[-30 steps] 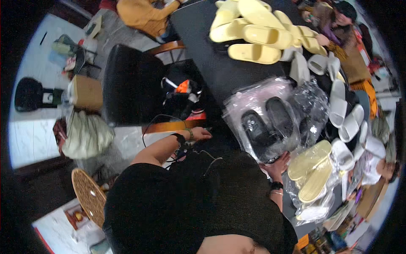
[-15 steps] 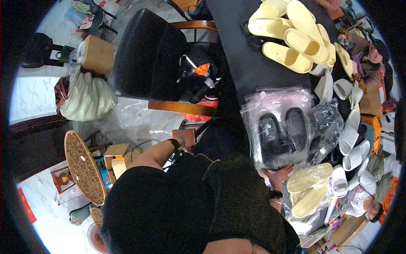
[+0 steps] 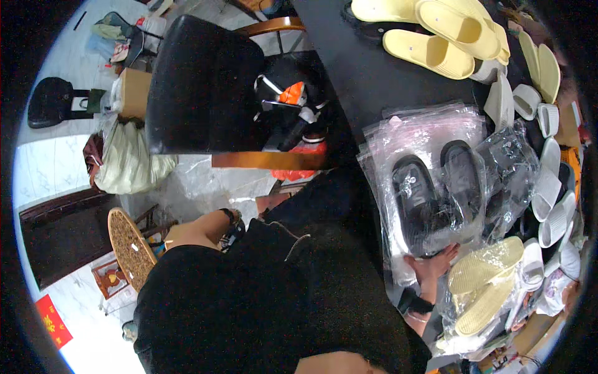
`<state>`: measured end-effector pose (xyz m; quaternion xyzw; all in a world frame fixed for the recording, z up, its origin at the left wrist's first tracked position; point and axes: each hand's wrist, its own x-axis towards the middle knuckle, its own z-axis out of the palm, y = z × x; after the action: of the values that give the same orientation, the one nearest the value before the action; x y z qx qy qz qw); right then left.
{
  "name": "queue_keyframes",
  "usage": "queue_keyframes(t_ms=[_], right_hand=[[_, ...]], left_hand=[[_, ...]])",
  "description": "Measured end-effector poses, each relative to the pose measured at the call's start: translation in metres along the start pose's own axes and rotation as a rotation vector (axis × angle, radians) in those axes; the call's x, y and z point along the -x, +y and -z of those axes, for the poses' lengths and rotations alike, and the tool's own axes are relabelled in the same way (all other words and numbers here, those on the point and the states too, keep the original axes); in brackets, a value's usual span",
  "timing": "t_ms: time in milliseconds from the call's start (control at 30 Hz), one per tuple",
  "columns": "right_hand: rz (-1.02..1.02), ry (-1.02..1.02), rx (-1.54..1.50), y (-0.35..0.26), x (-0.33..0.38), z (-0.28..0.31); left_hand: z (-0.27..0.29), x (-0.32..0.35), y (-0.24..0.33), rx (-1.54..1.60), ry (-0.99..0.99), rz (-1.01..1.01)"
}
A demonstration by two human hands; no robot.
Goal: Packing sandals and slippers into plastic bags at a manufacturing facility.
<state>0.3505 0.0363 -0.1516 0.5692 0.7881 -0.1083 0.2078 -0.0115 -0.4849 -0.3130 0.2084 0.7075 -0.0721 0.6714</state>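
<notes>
My right hand (image 3: 433, 262) lies on the near end of a clear bag holding a pair of black slippers (image 3: 418, 201), its fingers stretched out. The bag rests on a stack of clear plastic bags (image 3: 398, 129) on the black table (image 3: 342, 75). Just right of this hand is a bagged pair of pale yellow slippers (image 3: 484, 274), and beyond the black pair lies another clear bag with something dark (image 3: 507, 181) in it. My left forearm (image 3: 199, 229), with a bracelet at the wrist, reaches out at the left; black clothing hides most of the hand.
Loose yellow slippers (image 3: 430, 53) are heaped at the table's far end. White and grey slippers (image 3: 547, 181) line its right side. A black chair (image 3: 205, 93) with wooden arms stands left of the table, holding a dark bag. Further left are a sack (image 3: 134, 165) and a round woven tray (image 3: 131, 249).
The whole view has shifted and tilted. My right hand stays at the bag's near end, its fingers now more spread. My left wrist sits further left in the picture.
</notes>
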Motion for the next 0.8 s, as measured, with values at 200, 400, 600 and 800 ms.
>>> queue_keyframes(t_ms=[200, 400, 600, 800], right_hand=[[0.179, 0.193, -0.139, 0.020, 0.008, -0.017], [0.220, 0.227, -0.261, 0.015, 0.019, -0.012], [0.228, 0.239, -0.201, 0.024, 0.018, -0.022], [0.337, 0.289, -0.253, 0.027, 0.014, -0.024]], left_hand=[[0.047, -0.029, -0.045, -0.137, -0.020, -0.011], [0.087, -0.080, -0.047, -0.284, -0.044, -0.026], [0.120, -0.124, -0.025, -0.379, -0.068, -0.089], [0.140, -0.053, 0.053, -1.047, 0.202, -0.494]])
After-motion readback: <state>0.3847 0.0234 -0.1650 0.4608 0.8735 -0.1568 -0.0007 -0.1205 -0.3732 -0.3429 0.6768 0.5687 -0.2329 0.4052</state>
